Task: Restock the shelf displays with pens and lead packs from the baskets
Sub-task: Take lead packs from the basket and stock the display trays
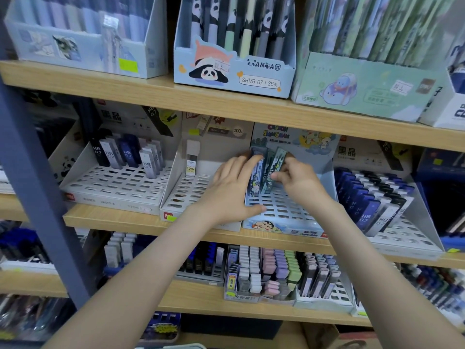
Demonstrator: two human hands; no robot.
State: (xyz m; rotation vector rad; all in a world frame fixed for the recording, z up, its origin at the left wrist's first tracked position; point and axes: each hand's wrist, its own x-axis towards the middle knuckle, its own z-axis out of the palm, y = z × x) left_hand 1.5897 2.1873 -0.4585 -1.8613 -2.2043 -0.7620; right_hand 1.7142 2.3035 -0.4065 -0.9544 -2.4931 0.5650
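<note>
Three wooden shelf boards (226, 102) stacked in view, crossed at the left by a slanting grey-blue upright (32, 172). Up top, a panda-printed pen box (234, 71) between a pale blue box (83, 46) and a green one (364, 84), all packed with upright pens. On the middle board, four slotted display trays side by side: a white tray (113, 187) at far left with a small cluster of HB 0.7 lead cases, a nearly bare tray (186, 195) holding one lone case (191, 159), a cartoon-printed tray (284, 210), and a well-filled tray (392, 222) of blue and black cases at right. Below, rows of pastel and dark lead cases (271, 270). Both arms reaching in from below, partly covering the cartoon-printed tray and the lower board's edge. Left hand (234, 190) flat along the cartoon tray's left wall, fingers pressed against the side of the lead packs (266, 170). Right hand (299, 180) just beside, thumb and fingers pinched on those same packs from the right. Packs standing upright, slightly tilted, in the back rows of the cartoon tray, squeezed between the two hands.
</note>
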